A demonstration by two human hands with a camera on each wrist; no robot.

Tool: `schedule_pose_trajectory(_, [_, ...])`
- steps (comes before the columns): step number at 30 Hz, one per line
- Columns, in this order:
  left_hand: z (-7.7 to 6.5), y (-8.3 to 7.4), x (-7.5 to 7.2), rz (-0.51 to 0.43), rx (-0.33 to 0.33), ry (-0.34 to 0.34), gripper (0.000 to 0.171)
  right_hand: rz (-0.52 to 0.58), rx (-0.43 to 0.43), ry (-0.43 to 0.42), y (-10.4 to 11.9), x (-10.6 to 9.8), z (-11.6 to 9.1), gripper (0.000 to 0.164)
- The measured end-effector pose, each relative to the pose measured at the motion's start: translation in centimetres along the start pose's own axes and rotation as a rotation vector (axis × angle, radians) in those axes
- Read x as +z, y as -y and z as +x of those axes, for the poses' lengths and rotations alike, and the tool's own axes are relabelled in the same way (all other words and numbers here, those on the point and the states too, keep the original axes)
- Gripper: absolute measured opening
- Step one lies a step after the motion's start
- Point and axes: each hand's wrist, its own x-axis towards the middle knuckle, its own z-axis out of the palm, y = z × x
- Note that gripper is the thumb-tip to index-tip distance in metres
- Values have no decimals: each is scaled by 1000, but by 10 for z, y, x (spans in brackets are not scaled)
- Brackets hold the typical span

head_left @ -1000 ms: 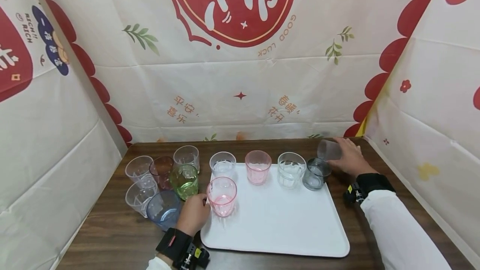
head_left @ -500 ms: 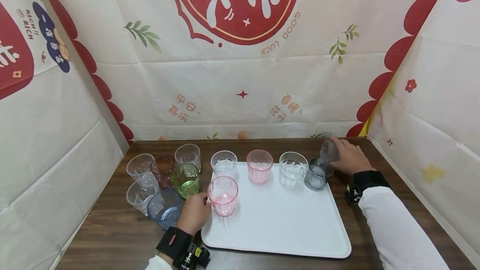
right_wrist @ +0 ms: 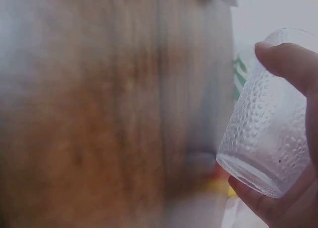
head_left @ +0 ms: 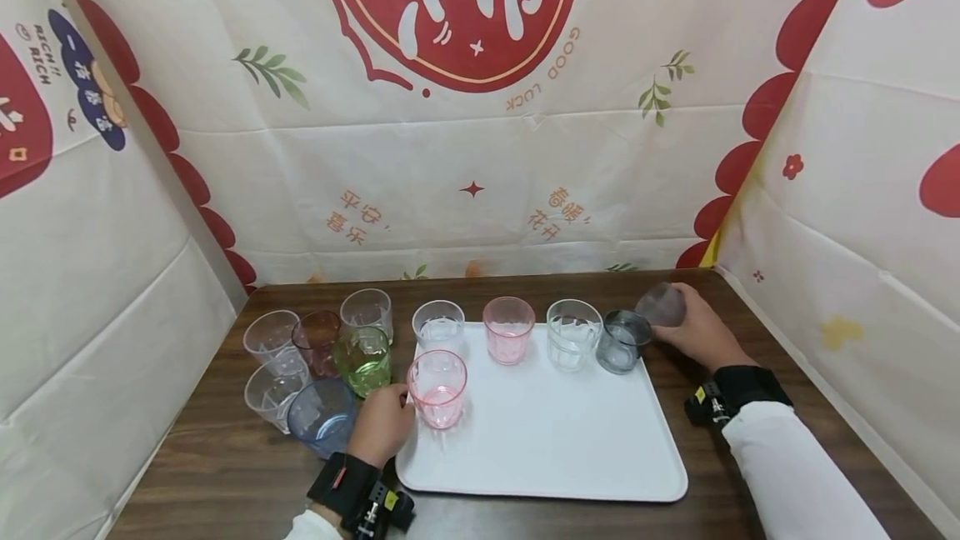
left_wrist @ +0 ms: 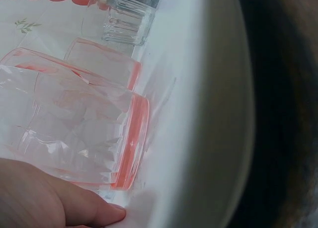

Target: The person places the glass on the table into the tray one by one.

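Note:
My right hand [head_left: 701, 327] grips a clear glass tumbler [head_left: 663, 305] with a dimpled wall. It is tilted in the air, right of a grey glass [head_left: 624, 342] at the tray's far right corner. In the right wrist view, thumb and fingers wrap round the dimpled tumbler [right_wrist: 268, 118]. Beside the white tray [head_left: 555, 448], my left hand [head_left: 384, 423] holds its left rim with curled fingers. One fingertip rests on the tray in the left wrist view, next to a pink glass [left_wrist: 94, 123]. That pink glass [head_left: 438, 390] stands upright at the tray's left side.
A clear glass [head_left: 439, 330], another pink glass [head_left: 508, 332] and a larger clear glass [head_left: 573, 336] line the tray's far side. Left of the tray stand several more glasses, among them green [head_left: 363, 363], blue [head_left: 322, 419] and brown [head_left: 318, 344]. A printed cloth [head_left: 480, 148] backs the table.
My right hand has shifted slightly right and nearer with the dimpled tumbler, whose tilt has changed. The left hand has stayed at the tray rim. The head view has swung a little.

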Motion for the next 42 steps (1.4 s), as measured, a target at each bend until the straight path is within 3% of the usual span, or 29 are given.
schedule_pose_trajectory(7, [3, 1, -1, 31, 11, -2, 26, 157, 40, -95, -4, -10, -34, 110])
schedule_pose_trajectory(14, [3, -1, -3, 30, 3, 11, 25, 268, 103, -181, 16, -42, -72, 107])
schedule_pose_trajectory(19, [3, 0, -4, 28, 1, 10, 26, 354, 107, -186, 35, -60, -91, 102])
schedule_pose_trajectory(25, [2, 1, -5, 33, 0, -1, 27, 373, -38, -208, 79, -68, -111, 93])
schedule_pose_trajectory(30, [3, 2, -2, 32, -4, -3, 25, 455, -205, -191, 121, -57, -118, 90])
schedule_pose_trajectory(33, [3, 2, -1, 22, -27, 9, 26, 500, -258, -153, 141, -43, -120, 89])
schedule_pose_trajectory(42, [4, 0, 2, 8, -61, 20, 29, 630, -252, 30, 187, 12, -118, 90])
